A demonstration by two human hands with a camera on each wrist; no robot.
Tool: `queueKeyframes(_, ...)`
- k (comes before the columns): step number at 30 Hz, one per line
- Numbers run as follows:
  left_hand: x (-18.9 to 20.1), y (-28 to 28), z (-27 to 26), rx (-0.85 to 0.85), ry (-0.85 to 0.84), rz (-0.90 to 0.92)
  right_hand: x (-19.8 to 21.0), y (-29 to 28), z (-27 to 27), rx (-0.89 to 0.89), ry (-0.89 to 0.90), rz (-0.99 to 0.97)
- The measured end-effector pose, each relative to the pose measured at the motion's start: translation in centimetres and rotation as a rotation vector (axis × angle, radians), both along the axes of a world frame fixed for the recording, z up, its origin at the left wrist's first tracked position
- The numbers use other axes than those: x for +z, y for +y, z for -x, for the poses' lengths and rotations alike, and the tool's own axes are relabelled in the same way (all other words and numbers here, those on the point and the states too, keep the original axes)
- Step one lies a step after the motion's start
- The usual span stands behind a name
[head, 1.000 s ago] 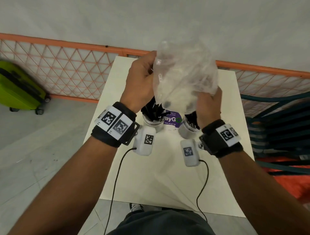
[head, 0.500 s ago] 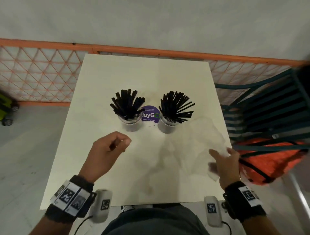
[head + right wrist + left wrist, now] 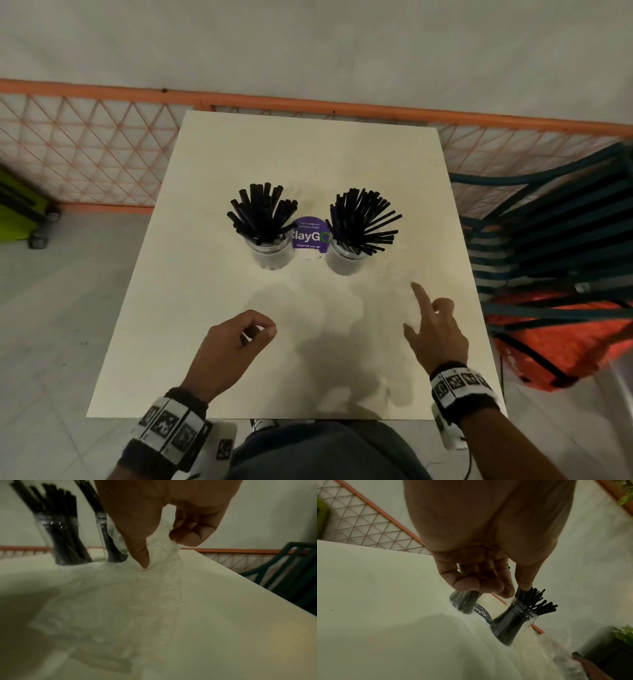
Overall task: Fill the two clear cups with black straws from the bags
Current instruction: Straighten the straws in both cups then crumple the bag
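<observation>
Two clear cups stand mid-table, the left cup (image 3: 272,255) and the right cup (image 3: 344,260), each packed with black straws (image 3: 260,212) (image 3: 363,219) that fan out above the rims. An empty clear plastic bag (image 3: 342,342) lies flat on the table in front of them. My right hand (image 3: 423,315) is over the bag's right part; in the right wrist view its index finger (image 3: 142,555) presses down on the bag (image 3: 154,588) while the other fingers curl. My left hand (image 3: 263,334) hovers near the bag's left side, loosely curled and holding nothing.
A purple round sticker (image 3: 310,236) sits between the cups. The white table (image 3: 212,171) backs onto an orange lattice fence (image 3: 85,144). A teal slatted chair (image 3: 548,222) with an orange bag (image 3: 565,342) stands at the right, a green suitcase (image 3: 17,209) on the floor at the left.
A second ago both hands held the bag up over the cups. The bag now lies flat on the table, the left hand has let go, and the right index finger rests on it.
</observation>
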State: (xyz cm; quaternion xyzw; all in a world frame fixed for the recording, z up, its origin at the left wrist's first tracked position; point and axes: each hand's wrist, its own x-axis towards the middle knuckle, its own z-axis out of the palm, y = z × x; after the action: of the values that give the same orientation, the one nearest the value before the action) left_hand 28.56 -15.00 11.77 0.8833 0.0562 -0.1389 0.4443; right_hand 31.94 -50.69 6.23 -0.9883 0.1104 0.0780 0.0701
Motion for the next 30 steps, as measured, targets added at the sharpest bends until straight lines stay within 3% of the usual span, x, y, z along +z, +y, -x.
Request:
queueKeyframes(4,0.5,-0.6,-1.3,0.020,-0.012,-0.006,-1.1,0.1,-1.1,0.081,0.304,0.038)
queueKeyframes(8,1.5,-1.1,-2.9,0.129,-0.016,-0.043,-0.6,0.0,-1.4,0.057,0.353,-0.041)
queueKeyframes(14,1.0,-0.4,-6.1,0.353,0.080,-0.219,4.3,-1.9,-0.6,0.013,0.129,-0.124)
queueKeyframes(17,-1.2,0.5,-7.9,0.375,0.030,-0.162,7.4,-1.3,-0.6,0.134,-0.033,-0.240)
queueKeyframes(21,-2.6,1.2,-10.8,0.369,-0.065,-0.089,10.5,2.9,-1.8,0.559,-0.066,-0.375)
queueKeyframes(23,-2.8,1.3,-12.2,0.361,-0.106,-0.052,11.5,5.9,-3.0,0.686,-0.181,-0.473)
queueKeyframes(27,-2.4,1.0,-14.7,0.221,-0.278,0.054,13.2,12.2,-6.3,0.721,-0.339,-0.559)
queueKeyframes(30,-1.5,0.2,-16.1,0.122,-0.353,0.188,13.2,15.9,-9.3,0.643,-0.223,-0.576)
